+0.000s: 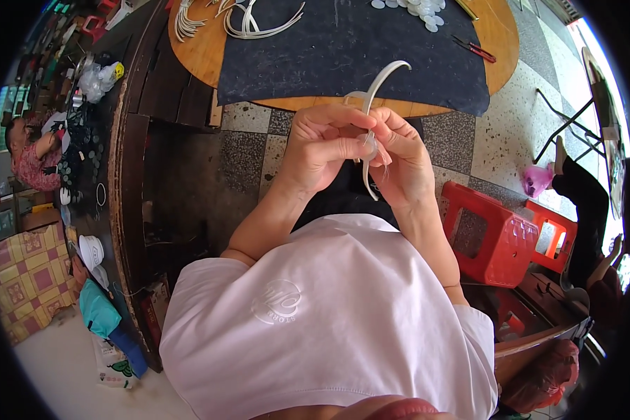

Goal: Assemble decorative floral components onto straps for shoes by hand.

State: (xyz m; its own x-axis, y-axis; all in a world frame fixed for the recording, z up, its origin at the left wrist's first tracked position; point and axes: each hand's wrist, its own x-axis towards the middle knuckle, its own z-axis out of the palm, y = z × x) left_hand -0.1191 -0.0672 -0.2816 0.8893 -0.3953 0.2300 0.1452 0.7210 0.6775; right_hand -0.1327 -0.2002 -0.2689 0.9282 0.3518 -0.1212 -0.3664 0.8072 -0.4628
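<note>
Holding a thin white curved strip [376, 91] upright between both hands, just this side of the round wooden table [504, 35], one end arching up over the table's near edge and the other hanging down between the wrists. Left hand [322, 143] closing around the strip's middle, fingers curled and thumb pressing in. Right hand [402, 157] pinching the same strip from the other side, fingertips [381, 133] meeting those of the left. Lying on the table, a dark cloth [343, 49]; on the cloth's far side, more white strips [259, 24] in a loose pile, small pale discs [420, 8] and a red-handled tool [477, 49]. Standing right of the table on the speckled floor [490, 140], two red plastic stools [504, 238].
</note>
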